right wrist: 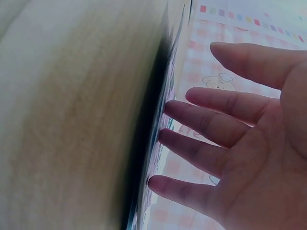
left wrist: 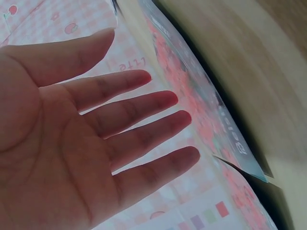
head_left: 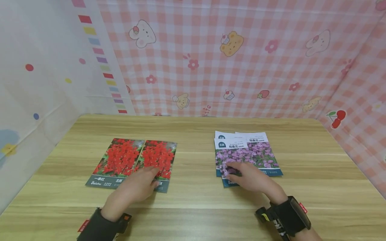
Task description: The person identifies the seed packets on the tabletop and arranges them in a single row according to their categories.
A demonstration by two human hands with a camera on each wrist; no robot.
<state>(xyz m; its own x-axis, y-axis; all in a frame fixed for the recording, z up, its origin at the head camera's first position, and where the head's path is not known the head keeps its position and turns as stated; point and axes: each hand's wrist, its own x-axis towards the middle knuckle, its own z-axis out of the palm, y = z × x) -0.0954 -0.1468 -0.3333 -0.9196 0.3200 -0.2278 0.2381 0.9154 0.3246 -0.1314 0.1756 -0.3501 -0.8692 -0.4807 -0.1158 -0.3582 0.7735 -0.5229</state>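
Red-flower seed packets (head_left: 132,162) lie under your flat left hand (head_left: 137,187), purple ones (head_left: 247,155) under your flat right hand (head_left: 250,177), neither gripping; next likely needs fingertips sliding one free.

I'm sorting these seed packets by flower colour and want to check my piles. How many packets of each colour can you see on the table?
Red-flower packets: 2, side by side under the left hand
Purple-flower packets: at least 3, overlapping under the right hand; more may be hidden in the pile
Total: at least 5
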